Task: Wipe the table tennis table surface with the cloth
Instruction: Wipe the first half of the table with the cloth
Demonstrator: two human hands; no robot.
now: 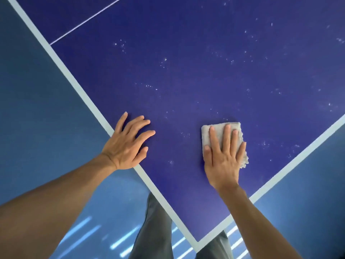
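The right hand [223,161] lies flat on the cloth [218,127], fingers straight and slightly apart, pressing it down onto the counter [205,62]. The thumb runs along the cloth's left edge. The cloth is a pale grey folded square with a frayed right side that shows past the little finger. It sits on the blue surface near the corner [197,241] closest to the person, between the two white edge bands.

The left hand [124,146] holds nothing. It rests spread on the counter just inside the left edge band [74,81], fingers fanned and lightly bent, tips touching the surface and the heel of the hand over the band.

White specks [165,59] are scattered across the blue beyond and to the right of the cloth. A thin white line [84,20] crosses the far part of the surface. Below the corner show grey trousers [155,230] and a glossy blue floor [28,90] with light streaks.
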